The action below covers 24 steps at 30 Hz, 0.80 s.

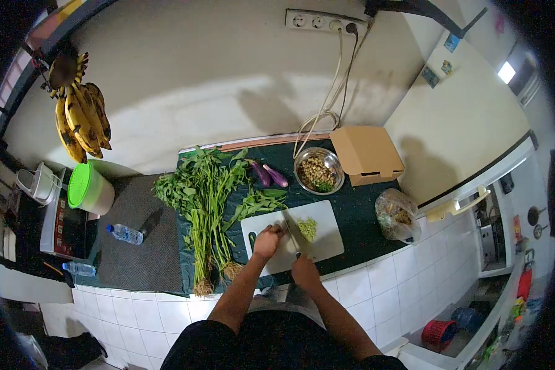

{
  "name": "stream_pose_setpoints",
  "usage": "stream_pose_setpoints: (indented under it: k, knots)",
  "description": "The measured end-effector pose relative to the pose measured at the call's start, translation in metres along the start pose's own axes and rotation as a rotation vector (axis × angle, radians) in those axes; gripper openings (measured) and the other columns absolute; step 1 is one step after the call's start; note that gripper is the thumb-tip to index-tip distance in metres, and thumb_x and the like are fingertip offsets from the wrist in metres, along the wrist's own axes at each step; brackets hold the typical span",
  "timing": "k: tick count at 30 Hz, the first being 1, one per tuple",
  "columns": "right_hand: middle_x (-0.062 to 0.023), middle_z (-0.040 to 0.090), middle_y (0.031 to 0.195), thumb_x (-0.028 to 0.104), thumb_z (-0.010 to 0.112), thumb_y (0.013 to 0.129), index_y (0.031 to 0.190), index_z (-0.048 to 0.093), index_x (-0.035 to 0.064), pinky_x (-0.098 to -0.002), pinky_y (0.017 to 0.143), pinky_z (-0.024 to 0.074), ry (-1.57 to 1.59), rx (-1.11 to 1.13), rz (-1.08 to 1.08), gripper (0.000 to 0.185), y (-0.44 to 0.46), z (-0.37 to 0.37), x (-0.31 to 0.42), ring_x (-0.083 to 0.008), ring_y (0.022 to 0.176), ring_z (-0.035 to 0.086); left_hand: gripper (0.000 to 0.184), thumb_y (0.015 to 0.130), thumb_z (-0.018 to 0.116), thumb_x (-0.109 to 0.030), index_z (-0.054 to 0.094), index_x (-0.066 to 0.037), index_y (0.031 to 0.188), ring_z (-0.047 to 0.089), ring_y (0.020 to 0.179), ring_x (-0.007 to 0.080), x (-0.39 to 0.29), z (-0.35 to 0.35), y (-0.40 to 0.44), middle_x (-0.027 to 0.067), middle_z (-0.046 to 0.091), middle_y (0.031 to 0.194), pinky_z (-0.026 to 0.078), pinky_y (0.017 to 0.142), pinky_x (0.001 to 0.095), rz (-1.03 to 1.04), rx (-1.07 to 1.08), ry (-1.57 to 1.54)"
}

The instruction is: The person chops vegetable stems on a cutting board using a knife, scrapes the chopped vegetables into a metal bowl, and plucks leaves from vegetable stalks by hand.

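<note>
The person is wearing a black top point(277, 340), its cloth looking plain and dark all across the shoulders and chest. Short sleeves are covering the upper arms, the left sleeve point(198, 344) and the right sleeve point(381, 362) both showing the same black. Below them the left forearm point(235, 295) and the right forearm point(338, 316) are showing bare, slimming toward the wrists. The left hand point(267, 241) and the right hand point(306, 274) are going bare too. Some pale grey cloth point(260, 304) is peeking out past the top (too small to name the garment).
</note>
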State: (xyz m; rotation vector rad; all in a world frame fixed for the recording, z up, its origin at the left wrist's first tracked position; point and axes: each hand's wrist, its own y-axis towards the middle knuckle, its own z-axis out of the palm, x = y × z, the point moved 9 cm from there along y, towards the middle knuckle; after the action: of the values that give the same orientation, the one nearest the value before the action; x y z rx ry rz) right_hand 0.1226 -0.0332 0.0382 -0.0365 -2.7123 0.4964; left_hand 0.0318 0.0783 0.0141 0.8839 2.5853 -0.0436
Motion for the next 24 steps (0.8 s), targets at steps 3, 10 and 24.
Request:
stream_pose_setpoints:
  k: [3,10,24]
  knots:
    - [-0.0364,0.062,0.098,0.016,0.052,0.091,0.112,0.051,-0.0147,-0.0501,0.08,0.0536,-0.291,0.21,-0.138,0.037,-0.003,0.03,0.008,-0.0441,0.09,0.066,0.035,0.078,0.055,-0.008,0.069,-0.014,0.11,0.058,0.104,0.0251,0.0,0.0,0.001,0.0033,0.061,0.109,0.051,0.09,0.0336,-0.015,0.024,-0.011]
    - [-0.0328,0.064,0.096,0.016,0.05,0.091,0.114,0.05,-0.0139,-0.0507,0.077,0.054,0.121,-0.03,0.133,0.038,0.01,-0.003,-0.008,-0.0432,0.087,0.066,0.033,0.078,0.056,-0.008,0.07,-0.013,0.107,0.058,0.102,0.0244,0.001,0.0,0.001,0.0036,0.06,0.108,0.052,0.09,0.0339,0.021,-0.026,-0.013]
    - [-0.029,0.065,0.096,0.02,0.048,0.095,0.112,0.051,-0.0112,-0.0515,0.077,0.0535,0.064,0.018,0.041,0.036,0.008,-0.014,0.011,-0.0432,0.085,0.066,0.036,0.077,0.056,-0.009,0.068,-0.015,0.111,0.058,0.103,0.0247,0.002,0.004,0.002,0.0038,0.058,0.108,0.053,0.087,0.0349,-0.008,0.012,0.023]
